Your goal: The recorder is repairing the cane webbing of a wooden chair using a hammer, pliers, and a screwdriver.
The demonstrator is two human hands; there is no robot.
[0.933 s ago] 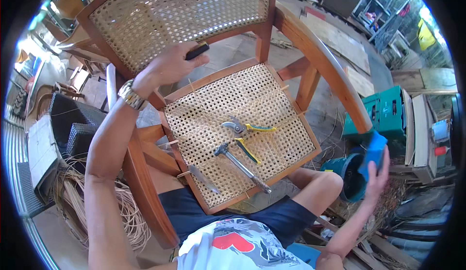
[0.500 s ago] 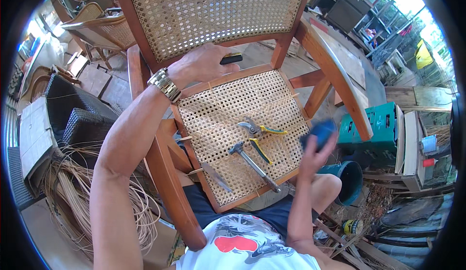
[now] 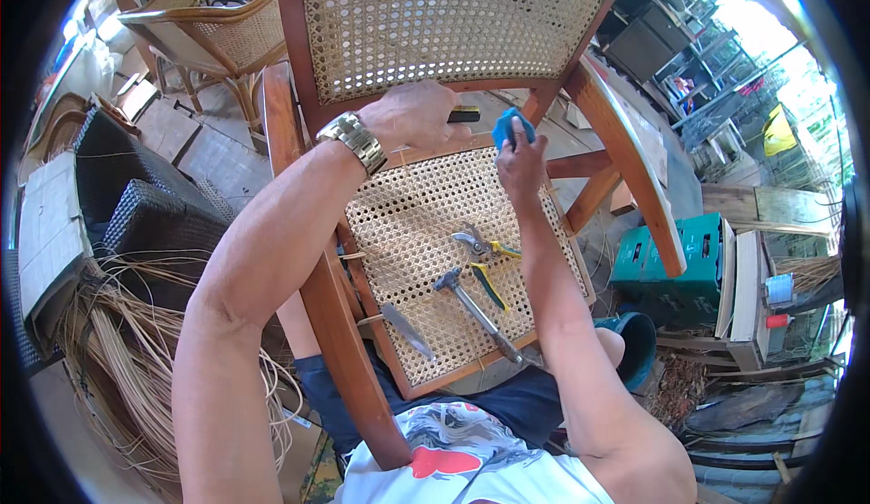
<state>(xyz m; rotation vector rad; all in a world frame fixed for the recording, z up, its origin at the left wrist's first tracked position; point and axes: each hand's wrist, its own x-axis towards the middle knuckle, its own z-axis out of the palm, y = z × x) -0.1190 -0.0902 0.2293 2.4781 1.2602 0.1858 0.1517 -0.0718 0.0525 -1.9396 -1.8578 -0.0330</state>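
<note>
A wooden armchair with woven cane in its seat (image 3: pixel 417 214) and backrest (image 3: pixel 453 24) stands in front of me. At the back edge of the seat, my left hand (image 3: pixel 415 114) is closed around a black-and-yellow tool handle (image 3: pixel 464 114); the rest of that tool is hidden. Close to its right, my right hand (image 3: pixel 523 164) grips a small blue thing (image 3: pixel 514 127), whose kind I cannot make out. On the cane seat lie yellow-handled pruning shears (image 3: pixel 476 243), a hammer (image 3: pixel 473 306) and a flat metal blade (image 3: pixel 408 330). Thin pegs stick out along the seat frame.
A bundle of loose cane strands (image 3: pixel 136 368) lies at the left, below dark woven furniture (image 3: pixel 145 205). Another cane chair (image 3: pixel 204 28) stands behind. At the right are a green crate (image 3: pixel 671 255) and a dark green bucket (image 3: pixel 637 350). The chair's arms (image 3: pixel 625 159) flank the seat.
My right hand has swung up and left with the blue thing, from beside the seat's right edge to near my left hand. The view has shifted, and my left hand still holds the handle.
</note>
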